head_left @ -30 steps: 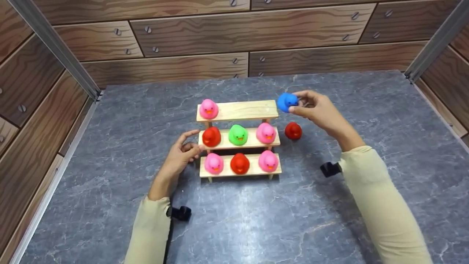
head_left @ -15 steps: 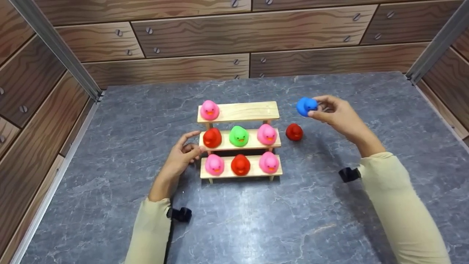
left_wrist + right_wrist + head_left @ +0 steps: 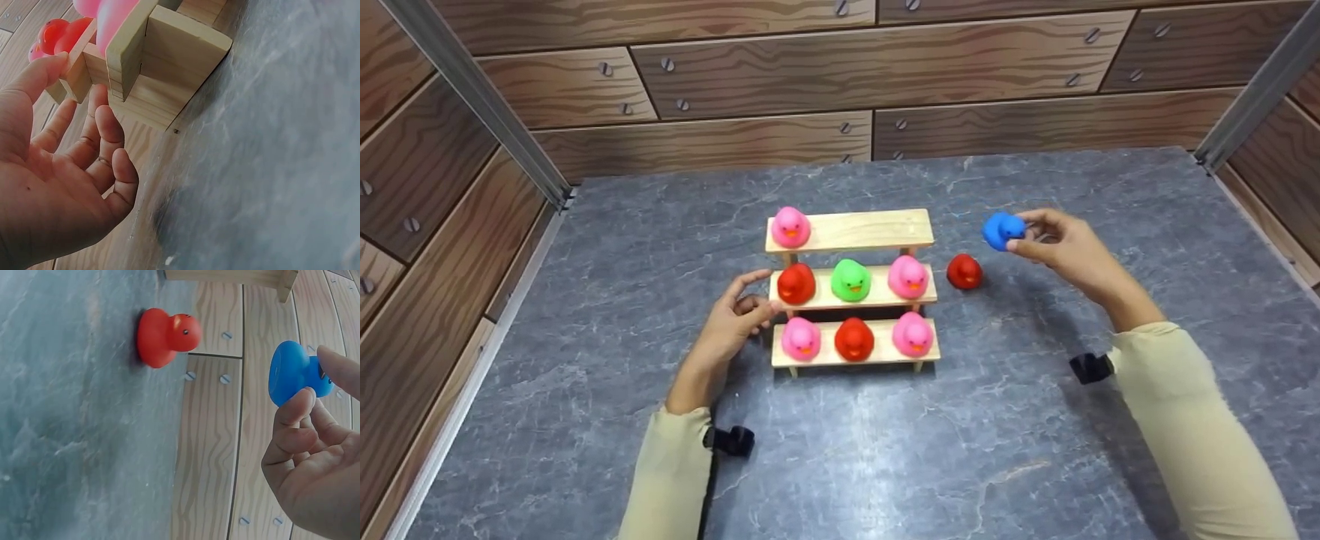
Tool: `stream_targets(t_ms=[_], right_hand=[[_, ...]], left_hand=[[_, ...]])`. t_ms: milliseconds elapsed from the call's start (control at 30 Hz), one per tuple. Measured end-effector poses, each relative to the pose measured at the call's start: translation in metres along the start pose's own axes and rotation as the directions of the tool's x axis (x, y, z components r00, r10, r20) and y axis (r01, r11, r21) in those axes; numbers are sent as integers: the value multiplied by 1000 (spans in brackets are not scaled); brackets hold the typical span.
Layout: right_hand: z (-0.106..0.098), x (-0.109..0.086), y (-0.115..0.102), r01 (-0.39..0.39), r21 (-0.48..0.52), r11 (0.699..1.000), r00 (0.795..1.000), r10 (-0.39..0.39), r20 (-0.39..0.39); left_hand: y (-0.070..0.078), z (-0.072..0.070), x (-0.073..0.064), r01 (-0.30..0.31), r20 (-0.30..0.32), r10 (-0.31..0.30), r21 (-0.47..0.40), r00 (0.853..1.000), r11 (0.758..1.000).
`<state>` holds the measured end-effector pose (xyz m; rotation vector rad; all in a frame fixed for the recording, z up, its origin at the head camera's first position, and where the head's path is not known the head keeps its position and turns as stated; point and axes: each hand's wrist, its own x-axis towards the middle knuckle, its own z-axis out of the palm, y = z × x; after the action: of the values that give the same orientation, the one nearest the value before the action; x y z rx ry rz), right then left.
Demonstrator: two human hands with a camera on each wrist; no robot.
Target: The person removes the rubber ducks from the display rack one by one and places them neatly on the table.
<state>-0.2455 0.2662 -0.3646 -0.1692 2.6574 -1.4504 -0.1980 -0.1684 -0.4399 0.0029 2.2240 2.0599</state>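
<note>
Partly cut off in the right wrist view, the right hand (image 3: 1061, 244) pinches the blue duck (image 3: 999, 231) between thumb and fingertips, above the worktop (image 3: 885, 457), between its right edge and the wooden stand (image 3: 870, 230). The left hand (image 3: 727, 322) grips with thumb and forefinger the left end of the stand's middle board (image 3: 823, 286); its other fingers, bent, are half hidden in the head view.
</note>
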Motion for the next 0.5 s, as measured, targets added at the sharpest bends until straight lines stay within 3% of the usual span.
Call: stream_targets(t_ms=[500], right_hand=[[2,9,30,-73,-95,993,991,83,104]], left_hand=[[1,-1,0,15,-2,-15,-13,1000,1000]])
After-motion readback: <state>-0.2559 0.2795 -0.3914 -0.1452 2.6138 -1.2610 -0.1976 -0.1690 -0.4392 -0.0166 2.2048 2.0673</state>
